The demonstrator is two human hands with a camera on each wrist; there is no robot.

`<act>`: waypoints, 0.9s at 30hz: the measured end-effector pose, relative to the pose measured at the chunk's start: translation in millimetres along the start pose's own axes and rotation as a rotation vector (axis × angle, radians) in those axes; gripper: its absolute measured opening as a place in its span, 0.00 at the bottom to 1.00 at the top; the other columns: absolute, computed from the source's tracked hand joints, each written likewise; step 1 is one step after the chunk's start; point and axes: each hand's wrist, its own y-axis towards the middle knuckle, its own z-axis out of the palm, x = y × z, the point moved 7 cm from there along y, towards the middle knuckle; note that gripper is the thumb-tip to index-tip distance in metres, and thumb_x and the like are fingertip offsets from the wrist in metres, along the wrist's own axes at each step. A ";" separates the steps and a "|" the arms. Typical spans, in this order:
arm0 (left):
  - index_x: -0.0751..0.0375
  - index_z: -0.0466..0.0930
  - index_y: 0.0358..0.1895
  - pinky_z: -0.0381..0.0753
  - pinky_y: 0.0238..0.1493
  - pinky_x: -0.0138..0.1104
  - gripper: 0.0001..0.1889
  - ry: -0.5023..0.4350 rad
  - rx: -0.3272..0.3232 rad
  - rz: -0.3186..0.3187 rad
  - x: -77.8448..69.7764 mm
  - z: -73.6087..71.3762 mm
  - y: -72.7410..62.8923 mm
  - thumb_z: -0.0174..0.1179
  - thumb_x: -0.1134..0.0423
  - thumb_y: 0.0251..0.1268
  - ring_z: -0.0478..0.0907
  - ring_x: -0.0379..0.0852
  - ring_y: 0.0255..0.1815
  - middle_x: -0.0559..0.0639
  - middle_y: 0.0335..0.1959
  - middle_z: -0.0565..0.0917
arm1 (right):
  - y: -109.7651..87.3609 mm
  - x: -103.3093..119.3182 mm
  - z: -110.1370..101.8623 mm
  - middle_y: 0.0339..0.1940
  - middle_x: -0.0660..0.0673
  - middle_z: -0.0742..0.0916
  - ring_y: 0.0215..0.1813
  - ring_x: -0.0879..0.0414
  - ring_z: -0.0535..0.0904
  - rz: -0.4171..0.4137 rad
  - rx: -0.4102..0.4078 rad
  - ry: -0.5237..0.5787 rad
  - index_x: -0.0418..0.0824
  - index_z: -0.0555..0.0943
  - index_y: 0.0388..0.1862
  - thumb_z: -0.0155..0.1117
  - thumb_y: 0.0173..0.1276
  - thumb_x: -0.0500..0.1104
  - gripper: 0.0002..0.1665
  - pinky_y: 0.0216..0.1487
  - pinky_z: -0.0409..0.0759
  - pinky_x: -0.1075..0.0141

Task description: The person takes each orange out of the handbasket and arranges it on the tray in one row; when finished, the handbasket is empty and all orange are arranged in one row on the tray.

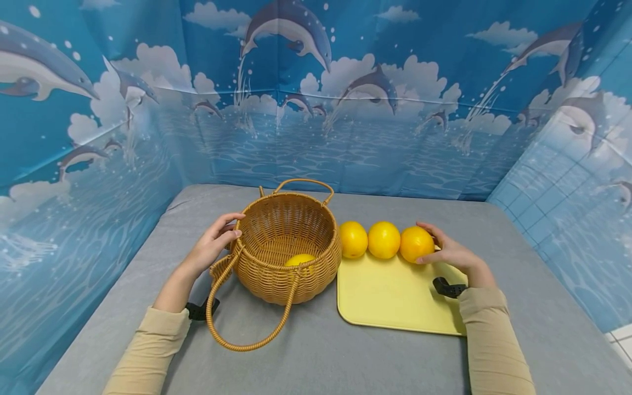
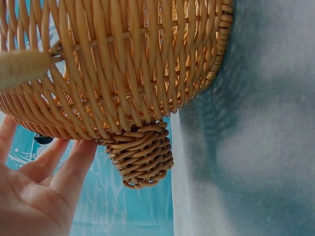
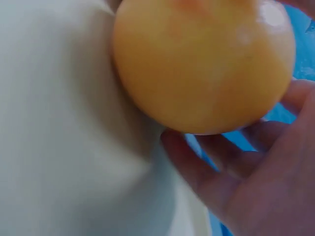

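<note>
A round wicker basket [image 1: 285,284] with looped handles stands left of centre, with a yellow fruit [image 1: 300,260] inside it. My left hand [image 1: 215,242] touches the basket's left side near the rim, its fingers fairly straight and fingertips against the wicker. In the left wrist view, a small woven piece [image 2: 140,156] sticks out from the basket beside those fingers. With thumb and fingers on opposite sides, my right hand [image 1: 454,255] grips the rightmost orange [image 1: 416,244] of a row of three. The middle orange [image 1: 384,240] and left orange [image 1: 353,240] sit beside it, along the tray's far side.
A pale yellow tray [image 1: 395,299] lies right of the basket on the grey cloth-covered table [image 1: 316,356]. One basket handle [image 1: 247,346] hangs forward over the table. A blue dolphin-print curtain [image 1: 316,142] surrounds the back and sides.
</note>
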 end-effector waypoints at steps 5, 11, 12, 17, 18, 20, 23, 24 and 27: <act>0.59 0.62 0.67 0.67 0.56 0.52 0.23 0.003 -0.004 0.000 0.1 -2.3 -0.4 0.48 0.59 0.72 0.57 0.58 0.69 0.58 0.70 0.57 | -3.2 12.9 -6.9 0.73 0.31 0.51 0.70 0.31 0.47 0.014 -0.047 -0.059 0.39 0.44 0.76 0.67 0.62 0.44 0.53 0.62 0.50 0.34; 0.58 0.62 0.67 0.66 0.56 0.54 0.23 -0.002 0.004 -0.002 3.0 -1.2 -0.3 0.49 0.58 0.72 0.57 0.58 0.69 0.58 0.70 0.57 | -16.1 44.7 -17.7 0.74 0.32 0.52 0.71 0.32 0.47 0.003 -0.124 -0.162 0.40 0.46 0.76 0.61 0.67 0.50 0.48 0.60 0.52 0.34; 0.58 0.62 0.67 0.67 0.55 0.53 0.23 -0.005 0.007 -0.001 3.4 -0.2 -0.3 0.49 0.58 0.73 0.58 0.58 0.68 0.58 0.70 0.57 | -18.7 51.1 -18.4 0.74 0.32 0.53 0.71 0.32 0.47 -0.016 -0.132 -0.164 0.39 0.46 0.76 0.60 0.68 0.49 0.47 0.60 0.53 0.34; 0.57 0.62 0.67 0.70 0.52 0.51 0.22 0.001 0.005 0.003 3.2 1.9 0.5 0.48 0.59 0.73 0.59 0.58 0.68 0.58 0.70 0.58 | -22.8 87.7 -17.6 0.72 0.34 0.58 0.69 0.36 0.55 -0.150 -0.165 -0.162 0.39 0.53 0.74 0.59 0.69 0.44 0.40 0.63 0.57 0.42; 0.57 0.62 0.67 0.70 0.51 0.50 0.22 0.002 0.004 0.005 2.8 1.8 0.7 0.48 0.59 0.73 0.59 0.58 0.68 0.58 0.70 0.58 | -22.0 95.8 -16.3 0.72 0.35 0.60 0.68 0.38 0.58 -0.177 -0.163 -0.168 0.40 0.54 0.74 0.59 0.69 0.43 0.39 0.63 0.59 0.44; 0.58 0.62 0.67 0.70 0.51 0.50 0.22 0.002 0.000 0.005 2.6 1.3 1.2 0.48 0.59 0.73 0.60 0.57 0.67 0.57 0.69 0.59 | -19.2 111.5 -13.2 0.71 0.39 0.62 0.67 0.43 0.61 -0.215 -0.157 -0.170 0.42 0.57 0.73 0.58 0.70 0.43 0.36 0.64 0.64 0.54; 0.58 0.63 0.67 0.69 0.52 0.51 0.22 -0.006 -0.001 0.003 3.1 0.5 1.7 0.48 0.59 0.72 0.60 0.57 0.67 0.57 0.69 0.59 | -11.1 135.2 -4.4 0.68 0.45 0.66 0.66 0.51 0.64 -0.260 -0.114 -0.159 0.46 0.62 0.70 0.58 0.70 0.42 0.32 0.59 0.69 0.68; 0.58 0.63 0.67 0.68 0.52 0.52 0.22 -0.009 -0.001 0.002 3.2 0.4 1.7 0.48 0.60 0.72 0.60 0.57 0.67 0.57 0.69 0.59 | -7.5 143.5 0.0 0.68 0.46 0.67 0.65 0.53 0.65 -0.284 -0.086 -0.155 0.46 0.62 0.70 0.58 0.70 0.42 0.31 0.58 0.69 0.70; 0.59 0.63 0.67 0.67 0.55 0.53 0.22 -0.014 -0.001 0.001 4.0 -0.3 2.0 0.48 0.60 0.73 0.59 0.58 0.68 0.57 0.69 0.59 | 4.0 169.6 15.7 0.65 0.45 0.70 0.63 0.56 0.68 -0.366 0.005 -0.171 0.43 0.66 0.68 0.57 0.70 0.39 0.28 0.60 0.69 0.63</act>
